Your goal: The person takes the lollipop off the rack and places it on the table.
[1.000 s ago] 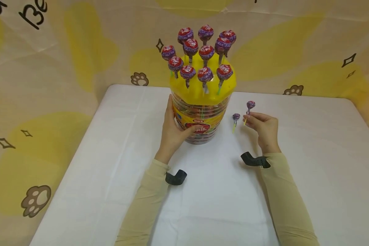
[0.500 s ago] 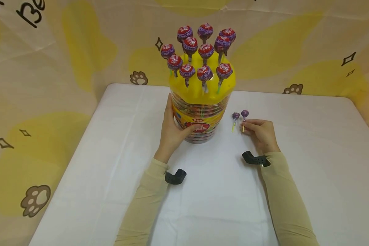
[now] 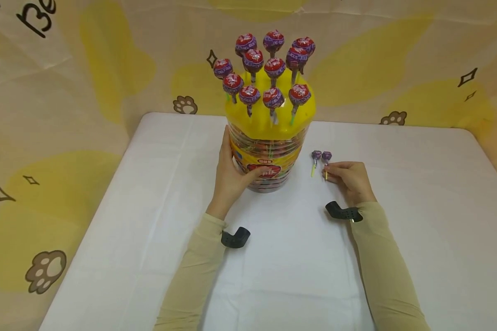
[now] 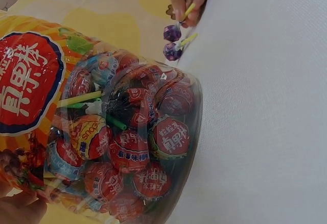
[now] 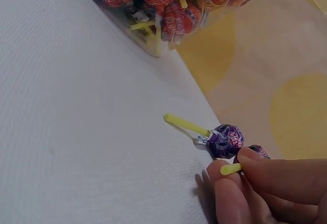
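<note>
A big clear jar (image 4: 153,132) of wrapped lollipops, with a yellow lid (image 3: 269,124), stands on the table. My left hand (image 3: 232,179) grips its side, thumb across the label. Several larger red-and-purple lollipops (image 3: 274,68) stick up from the lid. To the right of the jar, my right hand (image 3: 349,177) pinches the yellow stick of a small purple lollipop (image 3: 326,156) between thumb and fingers, low over the table. A second purple lollipop (image 5: 225,141) lies on the table just left of it, its stick pointing toward me.
The white table (image 3: 182,239) runs back to a cream and yellow printed cloth (image 3: 368,59) hanging behind it. A dark curved camera mount sits on the left wrist (image 3: 236,237), and another on the right wrist (image 3: 343,212).
My right hand has lowered its lollipop and brought it left, close beside the one lying on the table. The left hand keeps its grip on the jar.
</note>
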### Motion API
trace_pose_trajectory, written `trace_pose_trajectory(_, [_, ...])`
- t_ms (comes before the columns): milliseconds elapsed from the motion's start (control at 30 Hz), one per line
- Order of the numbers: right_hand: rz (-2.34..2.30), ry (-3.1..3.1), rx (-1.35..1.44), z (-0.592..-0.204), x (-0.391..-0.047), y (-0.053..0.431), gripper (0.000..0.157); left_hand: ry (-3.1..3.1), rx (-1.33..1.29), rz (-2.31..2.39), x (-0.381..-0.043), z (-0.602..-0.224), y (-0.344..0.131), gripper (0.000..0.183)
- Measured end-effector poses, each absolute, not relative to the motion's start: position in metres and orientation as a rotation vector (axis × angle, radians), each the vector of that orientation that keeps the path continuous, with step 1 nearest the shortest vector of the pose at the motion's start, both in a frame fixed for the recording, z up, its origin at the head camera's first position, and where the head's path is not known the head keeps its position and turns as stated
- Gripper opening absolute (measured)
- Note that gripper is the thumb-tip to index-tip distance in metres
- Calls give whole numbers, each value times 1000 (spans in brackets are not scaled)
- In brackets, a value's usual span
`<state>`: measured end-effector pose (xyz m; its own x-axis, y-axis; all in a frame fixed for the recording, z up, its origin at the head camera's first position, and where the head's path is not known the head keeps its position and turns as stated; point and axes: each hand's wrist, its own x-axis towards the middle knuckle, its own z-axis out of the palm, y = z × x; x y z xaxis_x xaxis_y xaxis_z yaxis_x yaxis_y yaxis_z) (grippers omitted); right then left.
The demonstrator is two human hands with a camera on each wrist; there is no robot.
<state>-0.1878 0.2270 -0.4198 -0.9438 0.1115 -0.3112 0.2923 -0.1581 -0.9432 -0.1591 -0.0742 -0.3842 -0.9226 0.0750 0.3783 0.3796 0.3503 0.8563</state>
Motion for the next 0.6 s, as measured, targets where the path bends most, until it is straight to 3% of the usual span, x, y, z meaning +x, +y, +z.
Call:
trace_pose_trajectory(433, [-2098, 2183, 457, -420, -191, 222, 5, -2364, -374, -1592, -158, -382, -73, 108])
trace_pose_trajectory(600, [-1982, 2305, 434, -420, -193, 221, 24, -2361, -374, -1601, -158, -382, -73, 109])
